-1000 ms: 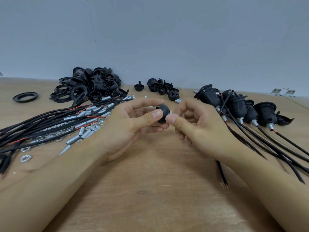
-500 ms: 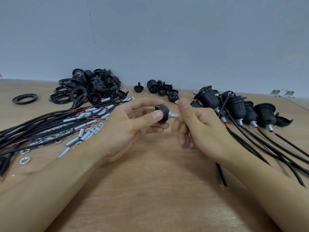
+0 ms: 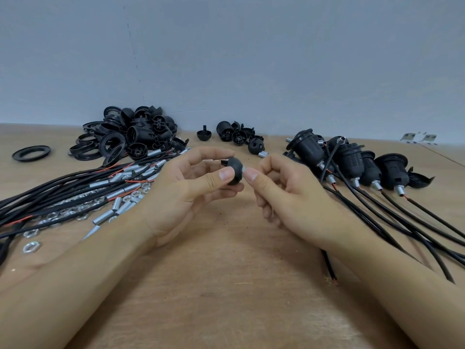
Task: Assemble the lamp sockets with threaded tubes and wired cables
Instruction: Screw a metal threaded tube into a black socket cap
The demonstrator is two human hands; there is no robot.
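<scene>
My left hand (image 3: pixel 186 195) holds a small black socket cap (image 3: pixel 235 170) between thumb and fingers, above the middle of the wooden table (image 3: pixel 226 285). A short silver threaded tube (image 3: pixel 243 169) sticks out of the cap's right side. My right hand (image 3: pixel 281 195) pinches that tube between thumb and forefinger, so most of it is hidden. Black wired cables with silver tubes (image 3: pixel 75 190) lie at the left. Several assembled black sockets with cables (image 3: pixel 352 162) lie at the right.
A heap of black socket bodies and rings (image 3: pixel 130 139) sits at the back left, one loose ring (image 3: pixel 31 153) further left. Silver nuts (image 3: pixel 31 246) are scattered near the cables. A few black caps (image 3: pixel 236 136) lie at the back centre. A grey wall stands behind.
Half a second ago my right hand was off the tube with its fingers lifted. Now its thumb and forefinger pinch the tube again at the cap, as one second ago.
</scene>
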